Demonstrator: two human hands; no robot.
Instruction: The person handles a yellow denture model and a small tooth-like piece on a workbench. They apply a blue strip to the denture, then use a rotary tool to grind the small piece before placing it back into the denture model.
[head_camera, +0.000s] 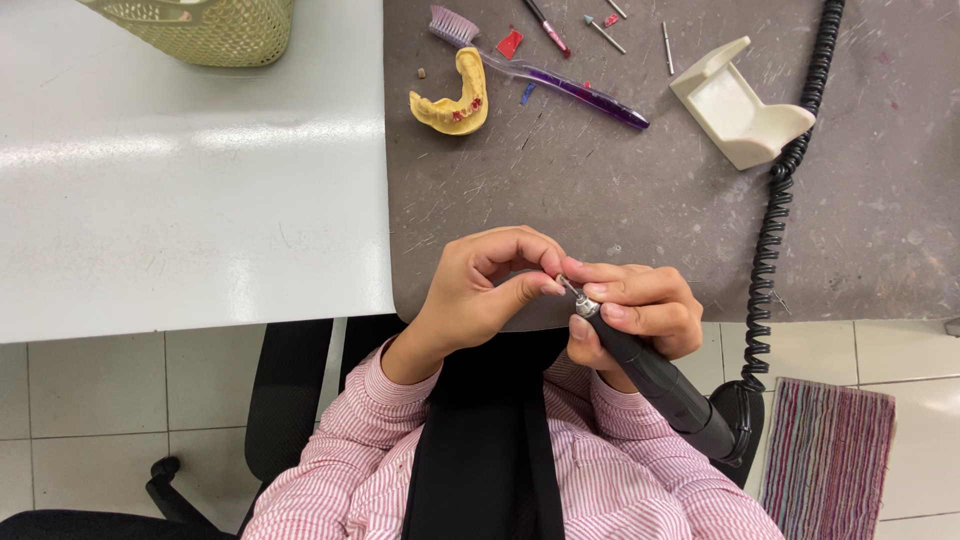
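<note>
Now handpiece in right hand grip, left hand fingertips at tip.

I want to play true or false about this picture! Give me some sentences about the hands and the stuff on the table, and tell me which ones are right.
1. The right hand holds a dark rotary handpiece. True.
2. The left hand is resting flat on the white table. False: it is raised, with its fingertips pinched at the tool's metal tip.
3. A yellow dental cast lies on the grey mat. True.
4. The purple toothbrush is in the green basket. False: it lies on the mat beside the cast.
5. A black coiled cord runs across the mat. True.
</note>
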